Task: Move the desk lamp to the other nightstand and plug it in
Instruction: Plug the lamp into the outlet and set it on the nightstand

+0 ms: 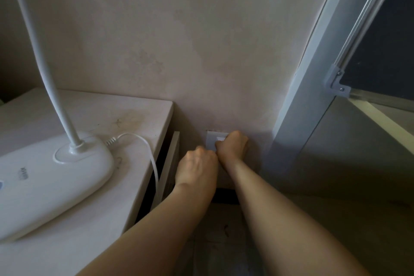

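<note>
The lamp (51,177) is set on the nightstand (143,107), and its neck is cut off by the top edge of the view. Its cord (147,148) is led from the base over the nightstand's right edge and down that side. Right of the nightstand, low on the wall, an outlet (212,139) is partly covered by the right hand (233,145). The left hand (197,168) is held against that hand. Both hands' fingers are curled. Whether anything is gripped in either cannot be told.

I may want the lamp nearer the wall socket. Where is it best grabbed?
Likely the lamp by its neck, just above the base, from the near side: a slim stem easy to wrap, whereas the base is broad and smooth, and the cord exits behind.
</note>
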`<state>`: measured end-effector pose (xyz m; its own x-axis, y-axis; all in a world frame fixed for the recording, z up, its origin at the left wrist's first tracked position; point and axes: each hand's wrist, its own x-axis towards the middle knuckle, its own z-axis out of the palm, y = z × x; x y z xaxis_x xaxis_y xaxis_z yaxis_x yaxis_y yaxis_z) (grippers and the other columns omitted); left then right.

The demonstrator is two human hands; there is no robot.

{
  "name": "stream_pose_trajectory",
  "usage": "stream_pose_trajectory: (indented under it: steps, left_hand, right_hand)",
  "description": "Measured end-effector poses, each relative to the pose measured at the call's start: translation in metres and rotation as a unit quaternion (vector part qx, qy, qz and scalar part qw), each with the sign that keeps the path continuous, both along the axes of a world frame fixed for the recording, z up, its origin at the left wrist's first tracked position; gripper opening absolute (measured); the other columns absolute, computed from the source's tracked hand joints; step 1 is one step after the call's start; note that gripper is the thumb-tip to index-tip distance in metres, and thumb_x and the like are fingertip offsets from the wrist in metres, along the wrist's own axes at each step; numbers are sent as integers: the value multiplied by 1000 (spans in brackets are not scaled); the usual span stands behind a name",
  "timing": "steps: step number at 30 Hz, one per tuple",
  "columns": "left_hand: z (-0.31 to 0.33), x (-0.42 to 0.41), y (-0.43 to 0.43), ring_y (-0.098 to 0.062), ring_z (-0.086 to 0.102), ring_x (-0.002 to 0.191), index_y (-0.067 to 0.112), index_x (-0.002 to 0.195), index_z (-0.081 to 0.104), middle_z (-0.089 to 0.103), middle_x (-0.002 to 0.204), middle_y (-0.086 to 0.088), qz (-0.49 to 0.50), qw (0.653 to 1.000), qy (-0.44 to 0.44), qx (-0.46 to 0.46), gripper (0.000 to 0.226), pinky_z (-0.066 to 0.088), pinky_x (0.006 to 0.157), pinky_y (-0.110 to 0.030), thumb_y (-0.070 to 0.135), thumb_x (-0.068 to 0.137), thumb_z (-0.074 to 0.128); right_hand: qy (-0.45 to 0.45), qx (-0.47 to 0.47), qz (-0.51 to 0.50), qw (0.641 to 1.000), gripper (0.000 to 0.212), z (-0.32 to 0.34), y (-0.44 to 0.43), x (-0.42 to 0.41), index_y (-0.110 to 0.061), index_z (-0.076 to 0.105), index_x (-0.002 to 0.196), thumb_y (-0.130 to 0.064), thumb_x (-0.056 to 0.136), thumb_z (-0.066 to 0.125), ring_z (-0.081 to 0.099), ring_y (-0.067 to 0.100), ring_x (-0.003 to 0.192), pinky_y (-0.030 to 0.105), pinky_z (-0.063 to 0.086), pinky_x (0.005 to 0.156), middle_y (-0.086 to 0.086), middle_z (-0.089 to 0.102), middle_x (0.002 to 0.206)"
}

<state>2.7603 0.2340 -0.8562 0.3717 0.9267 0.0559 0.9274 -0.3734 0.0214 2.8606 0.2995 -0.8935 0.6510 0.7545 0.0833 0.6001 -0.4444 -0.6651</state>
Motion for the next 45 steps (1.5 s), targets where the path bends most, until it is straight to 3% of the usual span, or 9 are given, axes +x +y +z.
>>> stream_pose_trajectory:
  steps: [6,12,16,23,28,34,40,45]
  left_hand:
    - [0,0,0,-30,60,108,9,113,61,57,119,-12,4,1000,4,-12,23,50,80,-34,4,94,48]
    - [0,0,2,-29,60,107,11,111,61,58,118,-11,0,1000,6,-5,21,49,82,-34,7,93,50]
    - [3,-1,0,-28,60,108,12,110,62,59,118,-11,-1,1000,-11,-5,21,49,85,-35,8,94,49]
    - [26,-4,-15,-29,59,110,18,121,62,53,124,-11,-16,999,-30,-17,30,49,89,-35,20,97,45]
    - [59,-19,-30,-32,40,128,12,133,45,38,141,-12,-29,995,-80,46,42,41,103,-38,24,94,50]
    - [92,-63,-44,-36,9,146,28,151,13,6,160,-10,-21,993,-73,91,61,21,115,-48,44,98,39]
    - [107,-114,-61,-37,8,147,29,151,10,5,162,-8,-6,988,-72,134,64,20,117,-48,49,97,37]
    - [104,-165,-74,-35,10,147,31,151,8,7,162,-6,21,986,-63,154,65,21,117,-48,53,96,35]
  right_hand:
    - [-4,-11,39,999,33,1,-12,3,1,67,100,-24,79,70,64,35,98,33,51,74,23,68,104]
    - [-88,-4,122,989,29,14,-36,1,4,65,102,-18,94,49,61,39,100,38,47,77,27,65,107]
    - [-161,-14,151,975,25,23,-64,3,-4,64,105,-13,93,44,61,36,100,38,47,78,21,65,109]
    - [-181,43,176,967,23,39,-111,0,-16,59,111,-24,97,43,58,28,104,37,48,87,10,62,115]
    - [-263,74,196,942,35,64,-131,-20,-13,51,128,-13,95,44,44,23,122,31,34,103,7,56,128]
    - [-262,93,194,941,49,92,-153,-58,-22,33,143,-21,96,47,15,28,144,40,22,117,9,35,149]
    - [-273,101,227,929,54,110,-166,-88,-24,23,146,-24,97,44,3,28,146,47,19,117,8,23,155]
    - [-259,114,257,924,57,119,-170,-127,-29,14,148,-24,98,42,0,24,146,44,18,116,4,15,158]
